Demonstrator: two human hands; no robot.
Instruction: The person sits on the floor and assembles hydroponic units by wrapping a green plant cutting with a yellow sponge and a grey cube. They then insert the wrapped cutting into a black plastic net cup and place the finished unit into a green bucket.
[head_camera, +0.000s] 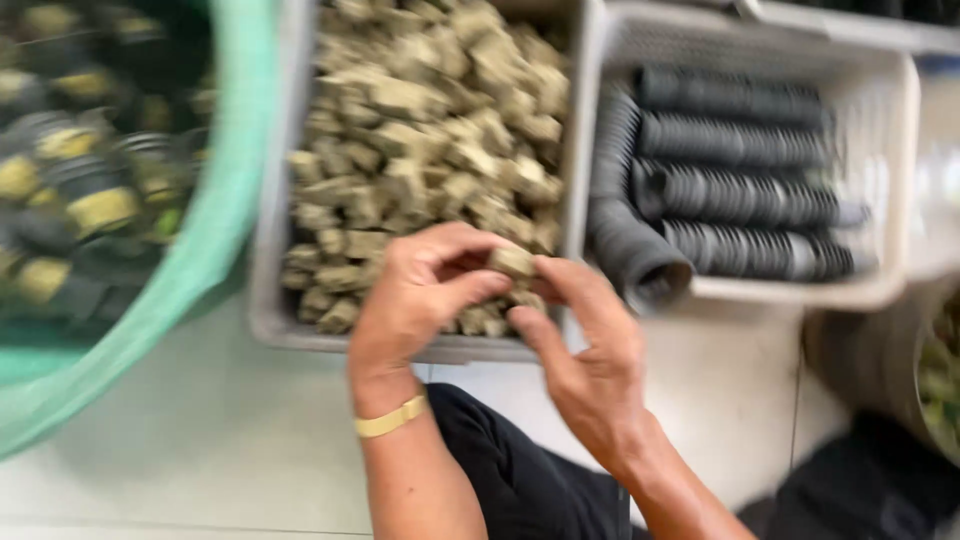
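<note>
Left hand (420, 295) and right hand (590, 350) meeting over the near edge of a grey crate (272, 300), both pinching one small brownish cube (512, 261) between them. Left thumb and fingers curled around the cube from the left side; right thumb and forefinger touching it from the right, other right fingers loosely folded. Cube held just above the pile of similar cubes (430, 130) filling the crate from near to far. A gold-coloured band (390, 417) around the left wrist.

To the right, touching the grey crate, a white basket (895, 180) with perforated walls, holding long stacks of small black pots (740, 140) lying on their sides, one stack (625, 230) curving toward the near left corner. To the left, a large green tub (215, 210), its contents blurred: dark round pots with yellowish-brown cubes inside (90, 205), as far as visible. At the far right edge, part of a brown round container (870, 365), its inside too blurred to tell.

Everything resting on a pale tiled floor (200, 440). Dark trousers (520, 480) visible near, between the forearms.
</note>
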